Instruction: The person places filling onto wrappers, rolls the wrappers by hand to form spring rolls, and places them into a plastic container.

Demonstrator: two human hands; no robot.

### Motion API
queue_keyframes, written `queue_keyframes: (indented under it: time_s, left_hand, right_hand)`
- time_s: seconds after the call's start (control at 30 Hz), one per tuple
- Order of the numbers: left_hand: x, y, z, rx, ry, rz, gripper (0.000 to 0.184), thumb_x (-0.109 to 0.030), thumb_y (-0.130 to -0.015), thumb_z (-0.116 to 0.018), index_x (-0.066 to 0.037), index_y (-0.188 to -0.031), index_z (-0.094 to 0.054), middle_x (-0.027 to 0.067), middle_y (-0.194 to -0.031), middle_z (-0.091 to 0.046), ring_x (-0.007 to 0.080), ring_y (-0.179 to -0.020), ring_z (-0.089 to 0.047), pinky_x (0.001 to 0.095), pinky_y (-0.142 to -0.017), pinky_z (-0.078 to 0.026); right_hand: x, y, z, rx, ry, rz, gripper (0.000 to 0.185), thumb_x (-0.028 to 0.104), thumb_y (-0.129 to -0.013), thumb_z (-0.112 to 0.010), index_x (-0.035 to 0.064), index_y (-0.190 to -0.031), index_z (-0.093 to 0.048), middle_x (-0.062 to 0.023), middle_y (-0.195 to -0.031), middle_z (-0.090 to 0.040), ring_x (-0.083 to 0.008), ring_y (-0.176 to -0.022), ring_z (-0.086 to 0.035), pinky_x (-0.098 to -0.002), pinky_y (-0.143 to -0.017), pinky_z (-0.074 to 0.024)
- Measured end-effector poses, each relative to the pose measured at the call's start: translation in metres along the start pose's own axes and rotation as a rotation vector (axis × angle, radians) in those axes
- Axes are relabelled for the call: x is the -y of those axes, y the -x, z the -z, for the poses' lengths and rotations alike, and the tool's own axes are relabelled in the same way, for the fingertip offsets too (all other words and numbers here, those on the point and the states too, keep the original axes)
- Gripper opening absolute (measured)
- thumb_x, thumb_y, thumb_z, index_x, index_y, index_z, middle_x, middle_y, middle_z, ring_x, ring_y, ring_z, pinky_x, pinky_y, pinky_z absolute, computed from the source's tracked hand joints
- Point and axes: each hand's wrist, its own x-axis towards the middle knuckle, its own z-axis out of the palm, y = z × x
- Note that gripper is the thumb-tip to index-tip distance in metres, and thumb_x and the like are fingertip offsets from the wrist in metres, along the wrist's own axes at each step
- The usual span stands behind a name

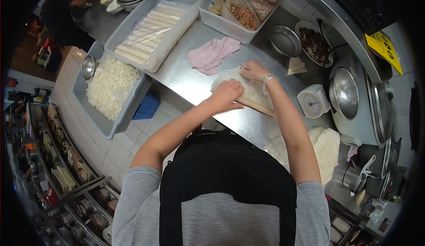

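My left hand [227, 96] is closed over the near end of a wooden rolling pin [256, 106] on the metal worktop. The pin slants away to the right, under my right forearm. A thin, pale sheet of dough [254, 88] lies partly beneath both hands. At its far edge is my right hand [255, 71], in a clear plastic glove, its fingers curled in and pinching the sheet. The exact grip of those fingertips is partly hidden. Beyond my hands lies a crumpled pink cloth [213, 55]. A larger slab of pale dough [324, 151] rests beside my right elbow.
A tub of wrapped white rolls [152, 29] and a filling tub [206, 13] stand at the back. A grey rice tub [130, 109] is left. On the right are a metal bowl [284, 41], a white dial scale [313, 101] and a large pot [374, 117]. A person [59, 16] stands far left.
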Motion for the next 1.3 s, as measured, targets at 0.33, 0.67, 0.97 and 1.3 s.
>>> queue_keyframes:
  time_s: [0.33, 0.67, 0.97, 1.3]
  left_hand:
    - [0.025, 0.024, 0.015, 0.042, 0.1, 0.024, 0.034, -0.022, -0.07, -0.077, -0.007, -0.092, -0.056, 0.0085, -0.09, -0.054, 0.0282, -0.09, -0.053, 0.0391, -0.078, -0.045]
    - [0.018, 0.017, 0.025, 0.079, 0.216, 0.07, 0.029, -0.018, -0.069, -0.077, -0.004, -0.088, -0.061, 0.0081, -0.087, -0.058, 0.0277, -0.091, -0.057, 0.0378, -0.077, -0.048]
    - [0.002, -0.001, 0.012, 0.161, 0.208, 0.056, 0.029, -0.015, -0.065, -0.08, -0.003, -0.085, -0.062, 0.0097, -0.087, -0.06, 0.0295, -0.089, -0.058, 0.039, -0.078, -0.048]
    - [-0.011, -0.014, -0.003, 0.188, 0.226, 0.063, 0.031, -0.016, -0.064, -0.08, -0.002, -0.086, -0.063, 0.0125, -0.088, -0.061, 0.0301, -0.091, -0.059, 0.0388, -0.079, -0.049]
  right_hand:
    - [0.026, -0.017, -0.021, -0.084, 0.024, 0.151, 0.032, 0.03, -0.079, -0.059, -0.0017, -0.077, -0.059, -0.0244, -0.077, -0.058, -0.0403, -0.07, -0.054, -0.0465, -0.066, -0.0418]
    - [0.034, -0.015, -0.013, 0.042, 0.083, 0.032, 0.03, 0.029, -0.081, -0.057, 0.0013, -0.088, -0.066, -0.0235, -0.098, -0.064, -0.0405, -0.093, -0.06, -0.0472, -0.083, -0.0466]
    - [0.029, -0.017, -0.017, 0.027, 0.084, 0.045, 0.031, 0.03, -0.078, -0.057, 0.004, -0.089, -0.069, -0.0219, -0.097, -0.065, -0.0391, -0.092, -0.062, -0.047, -0.081, -0.047]
    - [0.018, -0.021, -0.019, 0.0, -0.045, 0.147, 0.029, 0.028, -0.079, -0.057, -0.0007, -0.075, -0.058, -0.0195, -0.066, -0.052, -0.0276, -0.06, -0.046, -0.0414, -0.061, -0.0403]
